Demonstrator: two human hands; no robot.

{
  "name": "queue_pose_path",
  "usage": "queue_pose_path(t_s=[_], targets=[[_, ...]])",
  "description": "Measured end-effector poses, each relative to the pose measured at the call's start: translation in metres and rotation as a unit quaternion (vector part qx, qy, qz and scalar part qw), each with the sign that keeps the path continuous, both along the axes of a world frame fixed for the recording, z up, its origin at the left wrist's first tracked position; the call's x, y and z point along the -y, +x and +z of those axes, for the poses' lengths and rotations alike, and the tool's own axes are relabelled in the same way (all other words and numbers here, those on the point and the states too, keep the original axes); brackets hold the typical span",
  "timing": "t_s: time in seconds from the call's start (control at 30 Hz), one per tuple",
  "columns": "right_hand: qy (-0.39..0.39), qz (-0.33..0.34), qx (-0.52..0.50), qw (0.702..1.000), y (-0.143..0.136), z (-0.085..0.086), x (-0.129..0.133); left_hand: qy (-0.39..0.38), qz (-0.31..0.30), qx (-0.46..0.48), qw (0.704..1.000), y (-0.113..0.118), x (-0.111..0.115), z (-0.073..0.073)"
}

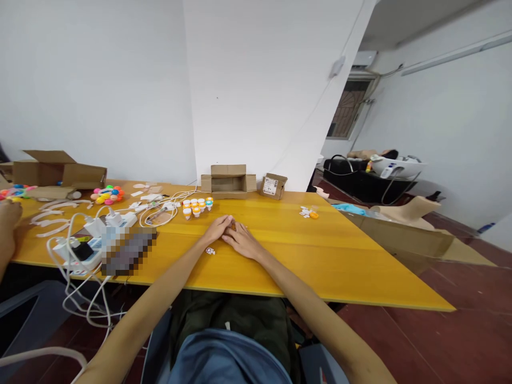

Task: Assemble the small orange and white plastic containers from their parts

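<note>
- A seated person brings both hands together over a yellow table [340, 261], the left hand [216, 229] meeting the right hand [244, 243] at the fingers.
- Fingers of both hands are bent inward; whether they are clamped on anything small cannot be told, as the hands hide the space between.
- Small white pieces [210, 250] with dark markings lie on the tabletop, just beside the left wrist.
- Little jars [196, 208] in white, orange and teal stand grouped beyond the left hand, short of an open carton [228, 195].
- Farther right, an orange ring [314, 215] lies beside white bits [305, 212].
- At far left, another person's hand [8, 216] shows.
</note>
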State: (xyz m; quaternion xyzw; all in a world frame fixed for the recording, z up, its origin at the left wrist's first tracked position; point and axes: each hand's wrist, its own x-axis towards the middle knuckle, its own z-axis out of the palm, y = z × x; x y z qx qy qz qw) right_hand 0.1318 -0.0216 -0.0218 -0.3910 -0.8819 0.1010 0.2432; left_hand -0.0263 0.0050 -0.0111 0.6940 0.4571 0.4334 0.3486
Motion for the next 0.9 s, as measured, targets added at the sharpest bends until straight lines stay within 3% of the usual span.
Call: queue_pose_path(t_s=[0.17,0.3,0.47,0.63,0.9], targets=[[0.004,0.007,-0.098,0.995,0.005,0.006,-0.004,-0.054,-0.014,0.076,0.995,-0.008,-0.003,0.004],[0.029,-0.038,-0.18,0.982,0.018,0.007,-0.016,-0.037,-0.044,0.02,0.998,-0.014,0.001,0.007],[-0.004,-0.107,-0.123,0.987,0.033,0.005,-0.025,-0.016,-0.059,-0.037,0.997,-0.014,0.005,0.007],[-0.034,-0.083,-0.078,0.993,0.031,0.006,-0.02,-0.023,-0.078,-0.06,0.995,-0.023,0.008,0.007],[-0.035,-0.077,-0.079,0.993,0.029,0.015,-0.011,-0.019,-0.139,-0.132,0.981,-0.064,0.025,0.013]])
